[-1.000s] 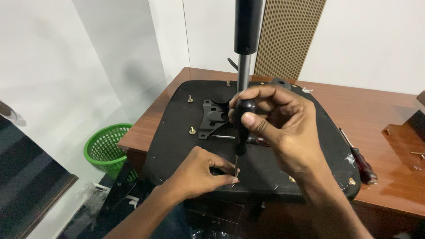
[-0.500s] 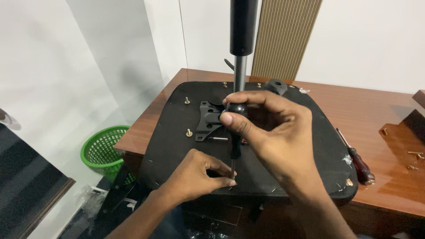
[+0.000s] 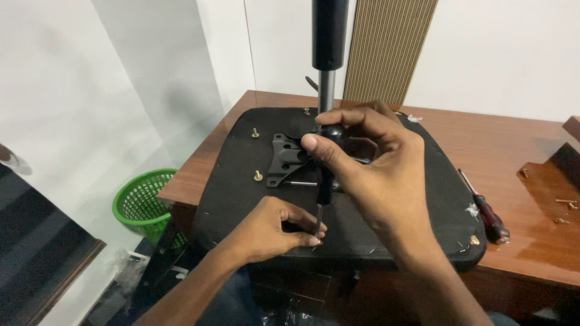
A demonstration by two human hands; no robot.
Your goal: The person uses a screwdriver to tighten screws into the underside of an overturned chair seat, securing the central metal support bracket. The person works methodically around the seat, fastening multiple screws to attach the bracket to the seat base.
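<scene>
An upturned black chair seat [image 3: 241, 181] lies on a brown wooden table [image 3: 519, 145]. A black metal mounting plate [image 3: 287, 158] with an upright gas-lift column [image 3: 329, 42] sits on its middle. My right hand [image 3: 368, 163] grips the black handle of a screwdriver [image 3: 323, 181] held upright, its tip at the seat's near edge. My left hand [image 3: 275, 229] rests on the seat there, fingertips pinched around the shaft's tip. Brass bolts [image 3: 258, 175] stick up from the seat beside the plate.
A second screwdriver with a dark red handle [image 3: 486, 211] lies on the table right of the seat. Loose screws [image 3: 565, 202] lie on a wooden part at the far right. A green plastic basket [image 3: 142, 202] stands on the floor at the left.
My right hand has shifted slightly on the screwdriver handle, as if turning it. My left hand stays pinched at the tip. The view has drifted a little.
</scene>
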